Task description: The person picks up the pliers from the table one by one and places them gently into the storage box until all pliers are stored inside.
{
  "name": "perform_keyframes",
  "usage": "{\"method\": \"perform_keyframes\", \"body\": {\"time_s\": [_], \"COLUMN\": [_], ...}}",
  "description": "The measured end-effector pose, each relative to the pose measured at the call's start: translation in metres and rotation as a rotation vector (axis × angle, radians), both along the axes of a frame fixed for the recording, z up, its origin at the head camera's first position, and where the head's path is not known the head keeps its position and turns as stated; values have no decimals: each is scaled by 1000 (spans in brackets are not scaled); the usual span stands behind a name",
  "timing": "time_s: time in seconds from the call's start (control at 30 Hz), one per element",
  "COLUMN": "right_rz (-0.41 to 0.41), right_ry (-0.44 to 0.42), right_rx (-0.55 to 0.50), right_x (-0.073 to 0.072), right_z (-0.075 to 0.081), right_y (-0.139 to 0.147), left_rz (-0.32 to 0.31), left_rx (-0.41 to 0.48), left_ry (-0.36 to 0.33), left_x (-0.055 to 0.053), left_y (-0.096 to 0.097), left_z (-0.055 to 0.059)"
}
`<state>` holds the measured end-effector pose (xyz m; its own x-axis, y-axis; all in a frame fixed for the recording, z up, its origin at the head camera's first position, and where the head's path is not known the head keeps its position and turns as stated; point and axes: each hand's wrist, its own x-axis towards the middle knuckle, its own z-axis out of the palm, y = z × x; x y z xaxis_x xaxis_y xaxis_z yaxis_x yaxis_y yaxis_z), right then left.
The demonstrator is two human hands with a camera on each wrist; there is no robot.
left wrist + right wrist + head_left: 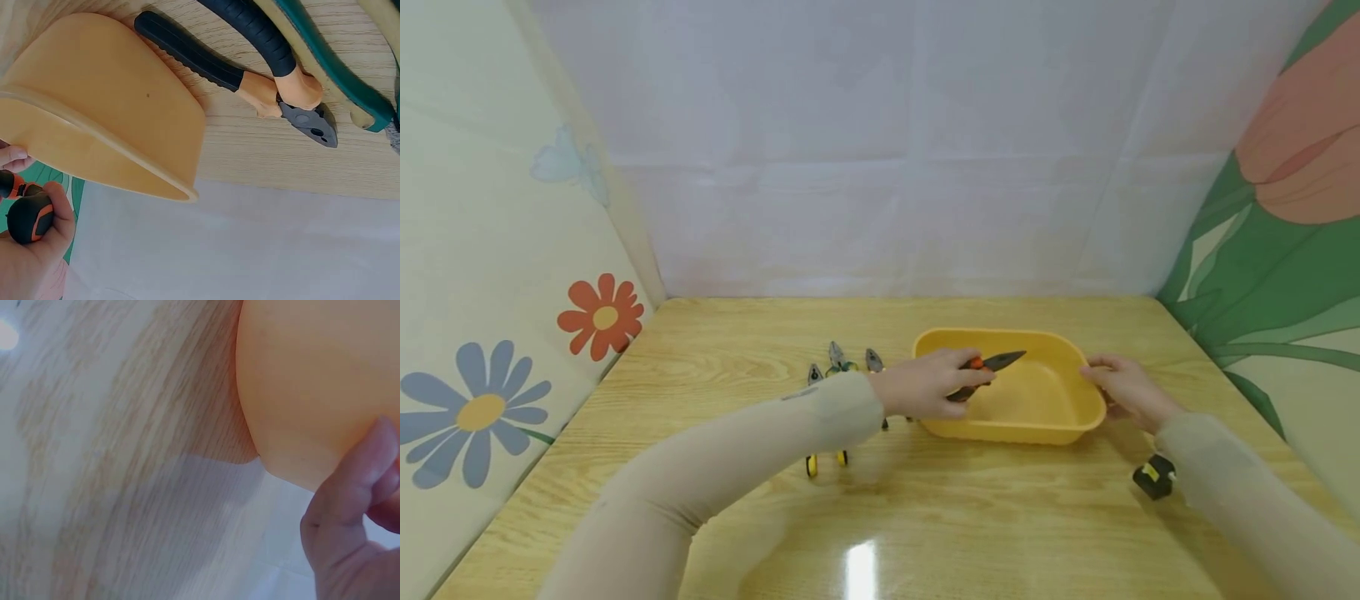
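Wood table (925,508), pale backdrop (865,125). Left hand (928,385) grips orange-black pliers (1006,360) over yellow basin (1007,434); right hand (1129,390) grips its right side, probably steadying it. Other pliers (837,357) lie left, likely for easy reach

Orange-and-black pliers (1004,361), apparently closed, slant over the yellow bin (1037,404).

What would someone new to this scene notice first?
The yellow basin on the wooden table would likely draw the eye first, with the right hand holding its right end. Next comes the pointed black-and-orange tool in the left hand, over the basin, then the large pink flower at the head view's upper right.
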<state>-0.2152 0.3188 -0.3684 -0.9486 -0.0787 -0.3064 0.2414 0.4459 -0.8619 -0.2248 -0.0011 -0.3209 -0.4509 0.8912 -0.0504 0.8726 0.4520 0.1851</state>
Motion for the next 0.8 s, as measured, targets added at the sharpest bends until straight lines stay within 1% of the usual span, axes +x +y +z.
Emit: {"method": "perform_keyframes", "body": {"time_s": [0.13,0.23,0.43,0.57,0.8], "right_rz": [3,5,1,2,6], "right_ry": [3,5,8,9,16], "right_rx": [10,15,8,18,16], "right_x": [0,0,0,1,1], "right_z": [-1,-1,-1,0,0], "right_y": [1,1,1,-1,-2], "left_rz": [-3,6,16,11,-22], "left_rx": [-22,-45,-95,-121,-188], "left_ry": [-14,-38,-69,-73,-33], "left_x": [-2,-4,-11,-15,-17], "left_y": [5,8,18,24,32], "left_z": [1,1,-3,-5,-6]}}
